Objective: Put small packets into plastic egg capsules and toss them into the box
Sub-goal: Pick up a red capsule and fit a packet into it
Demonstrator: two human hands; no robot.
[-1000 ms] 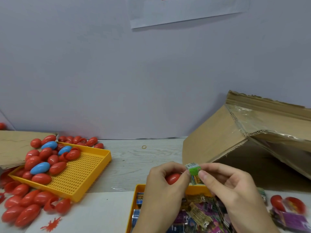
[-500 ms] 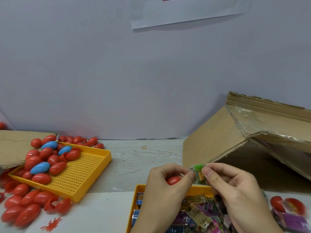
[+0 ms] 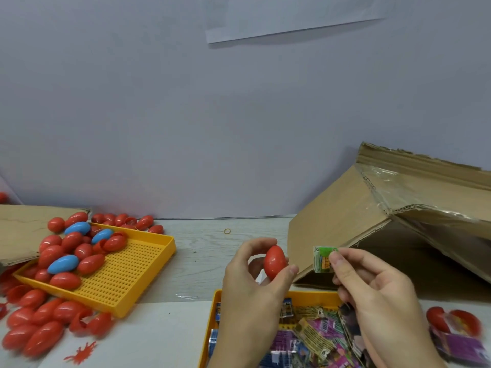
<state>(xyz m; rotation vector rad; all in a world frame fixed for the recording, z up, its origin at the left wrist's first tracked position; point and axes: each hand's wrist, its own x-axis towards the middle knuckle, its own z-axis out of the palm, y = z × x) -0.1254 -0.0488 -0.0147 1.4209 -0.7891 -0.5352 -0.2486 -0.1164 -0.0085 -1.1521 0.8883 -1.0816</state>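
- Holding a red egg capsule [image 3: 275, 262] upright, the left hand [image 3: 249, 293] has its thumb and fingers curled round the capsule, out in front of the near tray.
- The right hand [image 3: 372, 290] pinches a small green packet [image 3: 322, 259] between thumb and forefinger, the other fingers loosely curled under.
- What's changed: a second ago the two hands were pressed together with the packet right against the capsule. Now they've pulled apart, so packet and capsule sit near each other but not touching.
- The capsule looks closed from this angle, though the seam is hard to make out. Best guess is the packet isn't inside yet and the egg has to be popped open first.
- Supplies are all close by: a near yellow tray [image 3: 216, 301] full of mixed packets under the hands, and a perforated yellow tray [image 3: 138, 277] on the left holding red and blue capsules, with more red ones spilled on the table around it.
- The cardboard box [image 3: 345, 216] lies tipped just behind the right hand, its opening facing the person, so the toss should be short once the egg is filled.
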